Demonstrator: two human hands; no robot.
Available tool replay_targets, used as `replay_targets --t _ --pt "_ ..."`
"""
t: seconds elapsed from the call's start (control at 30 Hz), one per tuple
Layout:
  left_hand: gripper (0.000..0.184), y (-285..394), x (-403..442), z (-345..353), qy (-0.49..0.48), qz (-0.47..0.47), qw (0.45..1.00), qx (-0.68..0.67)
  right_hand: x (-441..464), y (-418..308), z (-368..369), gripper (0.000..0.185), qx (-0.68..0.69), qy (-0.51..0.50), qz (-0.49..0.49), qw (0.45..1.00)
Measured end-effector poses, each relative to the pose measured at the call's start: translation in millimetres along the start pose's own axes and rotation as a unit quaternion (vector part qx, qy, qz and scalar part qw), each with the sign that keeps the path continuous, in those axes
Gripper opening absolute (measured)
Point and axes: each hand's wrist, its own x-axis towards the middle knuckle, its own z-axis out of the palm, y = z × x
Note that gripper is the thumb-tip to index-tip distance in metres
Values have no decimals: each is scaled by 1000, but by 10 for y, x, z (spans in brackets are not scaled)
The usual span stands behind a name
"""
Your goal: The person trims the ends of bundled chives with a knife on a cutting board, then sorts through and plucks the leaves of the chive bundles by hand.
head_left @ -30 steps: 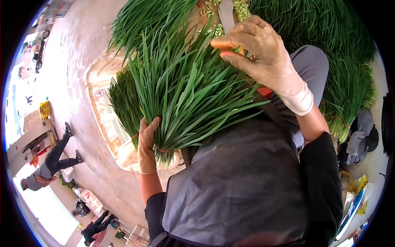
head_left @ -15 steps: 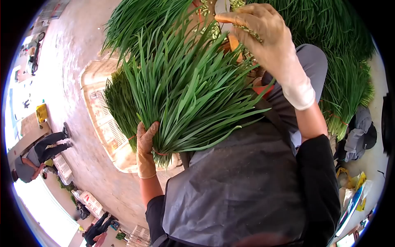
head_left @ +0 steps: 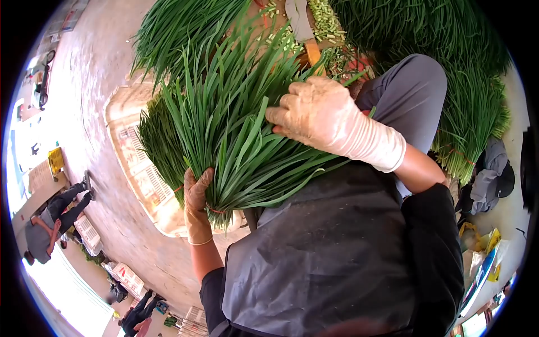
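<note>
A large bunch of green garlic chives (head_left: 224, 135) fans out in front of my apron. My left hand (head_left: 196, 194), in a thin pale glove, is closed round its lower end, just above a red band (head_left: 218, 211) near the cut stems. Over the right side of the leaves is my right hand (head_left: 320, 112), gloved too, its back towards me. Its fingers are curled in against the leaves, and the fingertips are hidden, so what they hold cannot be made out.
A pale plastic crate (head_left: 120, 135) with another banded chive bunch (head_left: 160, 146) stands left. More chives (head_left: 185, 33) lie at the top left, with piles (head_left: 466, 106) on the right. Cut stem pieces (head_left: 325, 22) lie beyond an orange-handled tool (head_left: 313, 53). People are far left.
My right hand has come down towards me from above the leaf tips, and its spread fingers have curled in at the leaves. My left hand keeps its hold on the bunch.
</note>
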Motion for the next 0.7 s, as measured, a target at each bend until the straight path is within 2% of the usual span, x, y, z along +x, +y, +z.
replay_targets --t 0.07,0.1,0.13,0.17,0.2,0.27,0.33,0.43,0.47,0.53,0.6,0.7 --pt "38 -19 1 -7 7 3 1000 1 5 -22 64 18 -26 9 -47 999" --pt "38 -13 8 -12 8 2 1000 1 20 -31 71 15 35 5 -30 999" --pt "39 -4 27 -18 4 0 1000 8 8 -21 70 15 36 4 -29 999" --pt "39 -2 39 -22 2 -3 1000 14 -22 4 64 13 259 36 66 963" --pt "39 0 52 -14 3 -5 1000 13 -52 40 53 11 467 64 158 868" --pt "40 15 66 7 9 -23 1000 8 -56 302 -68 11 493 132 202 836" --pt "41 2 70 -9 30 -35 999 4 -164 473 -173 18 321 114 253 906" --pt "43 -16 106 -5 27 -17 999 6 -261 270 -555 23 259 82 245 931" --pt "44 23 118 34 12 -8 1000 10 -324 224 -543 19 307 89 231 919" --pt "44 41 128 63 -2 3 1000 14 -407 277 -479 16 210 86 77 971" --pt "46 42 116 63 13 -5 1000 23 -460 283 -421 19 208 65 58 974" --pt "47 56 121 74 8 -2 999 39 -481 215 -342 37 195 50 26 979"
